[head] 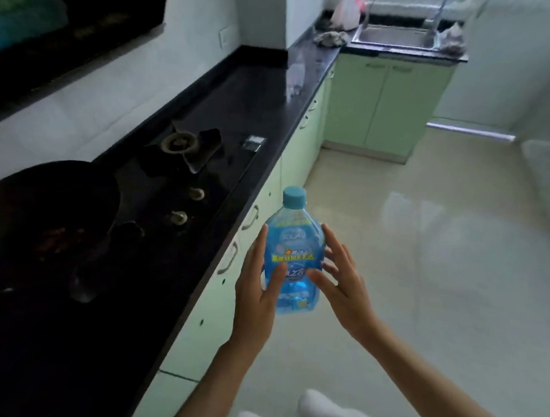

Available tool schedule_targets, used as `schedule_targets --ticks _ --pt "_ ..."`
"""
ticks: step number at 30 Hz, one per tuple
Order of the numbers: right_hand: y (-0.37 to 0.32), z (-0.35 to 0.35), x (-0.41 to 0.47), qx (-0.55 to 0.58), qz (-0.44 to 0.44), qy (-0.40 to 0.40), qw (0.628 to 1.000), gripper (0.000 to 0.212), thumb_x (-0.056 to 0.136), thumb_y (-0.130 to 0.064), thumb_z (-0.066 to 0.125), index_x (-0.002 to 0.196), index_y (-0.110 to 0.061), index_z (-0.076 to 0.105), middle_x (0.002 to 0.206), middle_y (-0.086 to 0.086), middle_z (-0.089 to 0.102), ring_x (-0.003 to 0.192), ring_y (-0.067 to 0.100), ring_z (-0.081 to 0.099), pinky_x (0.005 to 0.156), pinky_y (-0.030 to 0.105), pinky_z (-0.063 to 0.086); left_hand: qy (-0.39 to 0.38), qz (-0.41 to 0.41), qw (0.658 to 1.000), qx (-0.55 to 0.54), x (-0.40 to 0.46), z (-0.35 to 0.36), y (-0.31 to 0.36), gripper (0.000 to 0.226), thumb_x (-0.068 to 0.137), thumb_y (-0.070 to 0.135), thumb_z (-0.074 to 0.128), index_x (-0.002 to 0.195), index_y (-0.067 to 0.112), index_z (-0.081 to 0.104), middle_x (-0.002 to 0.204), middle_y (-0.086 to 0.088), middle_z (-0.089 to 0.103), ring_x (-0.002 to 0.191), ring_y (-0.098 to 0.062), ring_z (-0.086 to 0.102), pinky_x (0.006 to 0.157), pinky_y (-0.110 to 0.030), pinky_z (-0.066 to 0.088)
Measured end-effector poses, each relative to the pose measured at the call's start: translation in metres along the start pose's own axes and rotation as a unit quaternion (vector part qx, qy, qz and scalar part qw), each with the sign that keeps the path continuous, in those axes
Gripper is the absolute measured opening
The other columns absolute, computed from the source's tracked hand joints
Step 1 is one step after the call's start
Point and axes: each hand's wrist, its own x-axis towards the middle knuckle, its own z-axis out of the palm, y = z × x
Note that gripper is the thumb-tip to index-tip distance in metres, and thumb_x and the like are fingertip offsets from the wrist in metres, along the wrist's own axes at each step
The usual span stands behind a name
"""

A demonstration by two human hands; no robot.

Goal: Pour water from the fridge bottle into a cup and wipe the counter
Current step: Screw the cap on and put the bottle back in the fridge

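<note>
1. Floor: pale glossy tile, right half of the view.
2. Counter: long black top along the left wall, over green cabinets.
3. Stove: black, set into the counter; one bare burner, two knobs.
4. Wok: dark, on the near burner, brownish food inside.
5. Sink: steel, far end of the counter, tall faucet behind it.
6. Plastic bag: white, on the counter left of the sink.
7. Rag: grey, crumpled, just left of the sink.
8. Bottle: blue, light blue cap on, upright, held in the air over the floor just off the counter's edge.
9. Left hand: grips the bottle's left side, thumb across the label.
10. Right hand: fingers spread and nearly straight, thumb and fingertips against the bottle's right side.
</note>
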Motion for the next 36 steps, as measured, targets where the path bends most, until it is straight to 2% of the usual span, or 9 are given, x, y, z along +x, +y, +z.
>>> schedule_targets --ticks 2,10,13,16,19,24,27,31,36 --pt "0.009 -0.025 -0.009 -0.012 0.023 0.037 0.999 0.06 0.087 -0.043 0.056 0.137 -0.061 0.027 0.134 -0.017 0.043 0.119 0.005 0.053 0.094 0.023 0.049 -0.04 -0.01 0.999 -0.02 0.005 0.03 -0.002 0.059 0.084 0.065 0.049 0.138 0.06 0.025 0.143 0.033 0.037 0.132 0.001 0.042 0.105 -0.031 0.044" --pt "0.028 -0.112 -0.045 -0.048 0.1 0.204 0.973 0.059 0.087 -0.041 0.057 0.137 -0.058 0.03 0.137 -0.002 0.045 0.122 0.016 0.053 0.098 0.038 0.05 -0.214 -0.023 0.975 -0.051 0.032 0.137 -0.01 0.061 0.086 0.054 0.053 0.142 0.051 0.029 0.144 0.015 0.045 0.128 -0.009 0.05 0.101 -0.047 0.047" --pt "0.031 -0.138 -0.055 -0.061 0.129 0.277 0.95 0.059 0.088 -0.038 0.059 0.136 -0.06 0.031 0.136 -0.003 0.046 0.121 0.015 0.053 0.099 0.039 0.049 -0.281 -0.011 0.957 -0.069 0.044 0.176 -0.008 0.062 0.084 0.063 0.052 0.141 0.052 0.029 0.142 0.012 0.048 0.125 -0.01 0.053 0.098 -0.046 0.049" --pt "0.033 -0.161 -0.063 -0.081 0.156 0.353 0.919 0.059 0.088 -0.039 0.058 0.136 -0.059 0.031 0.132 -0.011 0.047 0.12 0.014 0.054 0.099 0.039 0.05 -0.359 0.006 0.928 -0.103 0.057 0.216 -0.003 0.059 0.085 0.059 0.054 0.14 0.053 0.031 0.143 0.005 0.049 0.125 -0.016 0.053 0.097 -0.049 0.049" --pt "0.029 -0.179 -0.069 -0.093 0.182 0.435 0.877 0.059 0.089 -0.042 0.058 0.14 -0.053 0.031 0.129 -0.016 0.047 0.12 0.013 0.053 0.099 0.039 0.05 -0.448 0.013 0.883 -0.138 0.07 0.254 0.005 0.057 0.087 0.047 0.057 0.139 0.054 0.034 0.142 0.001 0.05 0.124 -0.023 0.055 0.095 -0.053 0.049" --pt "0.012 -0.198 -0.081 -0.109 0.196 0.552 0.804 0.059 0.094 -0.024 0.059 0.142 -0.044 0.03 0.13 -0.015 0.046 0.122 0.012 0.052 0.1 0.039 0.049 -0.581 0.046 0.795 -0.169 0.085 0.309 0.033 0.056 0.087 0.038 0.06 0.134 0.059 0.037 0.138 0.0 0.054 0.12 -0.019 0.058 0.094 -0.05 0.052" --pt "0.001 -0.202 -0.092 -0.12 0.204 0.626 0.743 0.059 0.094 -0.019 0.059 0.143 -0.038 0.031 0.133 -0.007 0.048 0.122 0.013 0.052 0.099 0.041 0.049 -0.652 0.065 0.735 -0.176 0.079 0.339 0.047 0.056 0.087 0.037 0.059 0.133 0.06 0.036 0.135 -0.002 0.055 0.118 -0.021 0.059 0.091 -0.049 0.053" --pt "-0.014 -0.202 -0.119 -0.132 0.206 0.706 0.664 0.059 0.092 -0.028 0.059 0.146 -0.032 0.032 0.138 0.003 0.048 0.123 0.021 0.054 0.096 0.048 0.051 -0.725 0.076 0.657 -0.193 0.049 0.373 0.068 0.056 0.085 0.043 0.059 0.133 0.06 0.037 0.136 -0.002 0.054 0.117 -0.022 0.06 0.09 -0.049 0.054" --pt "-0.042 -0.206 -0.163 -0.17 0.191 0.765 0.591 0.056 0.092 -0.02 0.057 0.137 -0.042 0.032 0.134 -0.003 0.051 0.116 0.002 0.056 0.087 0.017 0.05 -0.789 0.069 0.568 -0.223 -0.009 0.404 0.095 0.056 0.091 0.028 0.061 0.133 0.058 0.039 0.136 0.002 0.054 0.116 -0.017 0.06 0.091 -0.049 0.054"
